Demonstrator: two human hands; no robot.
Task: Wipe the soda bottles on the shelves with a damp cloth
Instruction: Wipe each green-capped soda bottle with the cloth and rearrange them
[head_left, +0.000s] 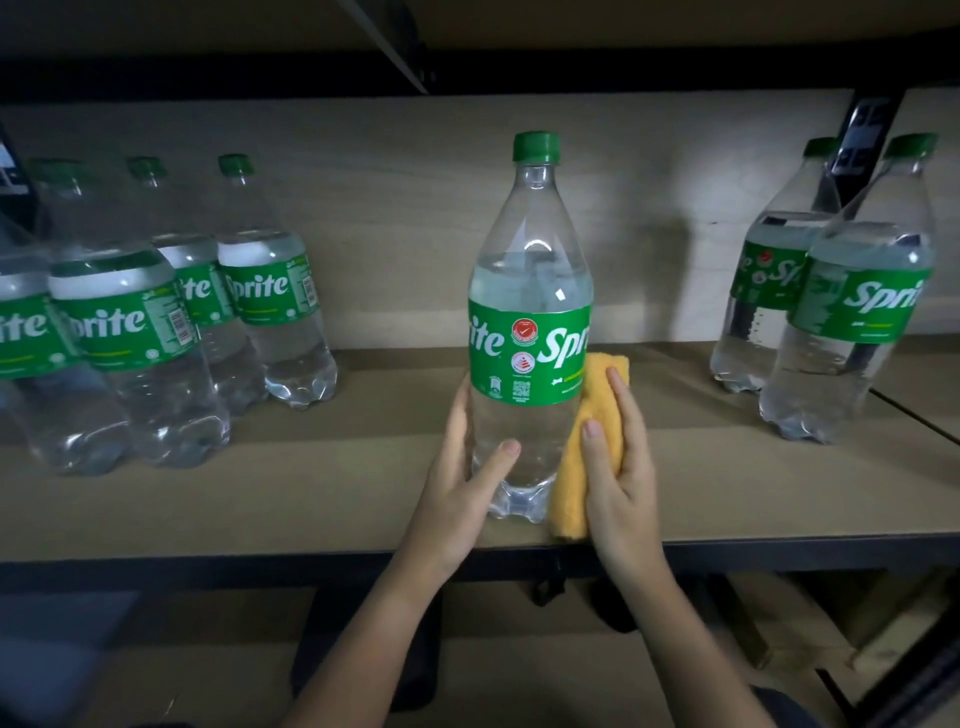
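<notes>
Left hand (462, 467) wraps its fingers round the lower body of the Sprite bottle (530, 322) standing mid-shelf near the front edge, right hand (618, 462) presses the yellow cloth (587, 457) on its side; push too hard and it'll probably tip off.

The bottle (530, 291) is clear, glossy plastic with a shiny green label (highlights glint on its shoulder); the cloth (592, 447) looks soft, nappy; the shelf (311, 493) matt wood.

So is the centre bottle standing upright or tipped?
Upright: the centre bottle stands on the shelf, green cap straight above its base.
</notes>
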